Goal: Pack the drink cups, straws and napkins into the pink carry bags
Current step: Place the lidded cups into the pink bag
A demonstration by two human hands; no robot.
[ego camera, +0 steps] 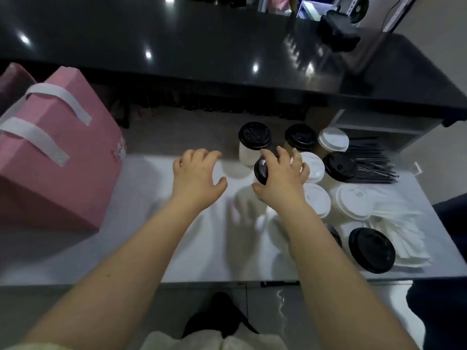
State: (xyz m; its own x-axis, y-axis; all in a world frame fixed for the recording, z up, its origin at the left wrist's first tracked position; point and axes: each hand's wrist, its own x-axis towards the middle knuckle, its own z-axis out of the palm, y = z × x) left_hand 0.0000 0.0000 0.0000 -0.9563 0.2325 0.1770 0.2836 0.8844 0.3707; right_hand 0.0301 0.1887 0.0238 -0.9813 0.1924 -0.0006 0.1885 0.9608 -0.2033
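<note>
My right hand (pixel 281 176) grips a black-lidded cup (pixel 261 171) tilted toward the left, its white body blurred below the hand. My left hand (pixel 195 174) hovers beside it with fingers loosely spread and holds nothing. A pink carry bag (pixel 58 157) with white handles stands at the left on the white worktop (pixel 126 236). Several cups with black or white lids (pixel 254 136) cluster at the right. Black straws (pixel 371 160) lie behind them and white napkins (pixel 404 236) are stacked at the far right.
A glossy black counter (pixel 202 46) runs across the back, with a dark device (pixel 338 29) on it. A second pink bag (pixel 12 79) peeks out behind the first. A grey shelf box (pixel 374 127) sits behind the straws.
</note>
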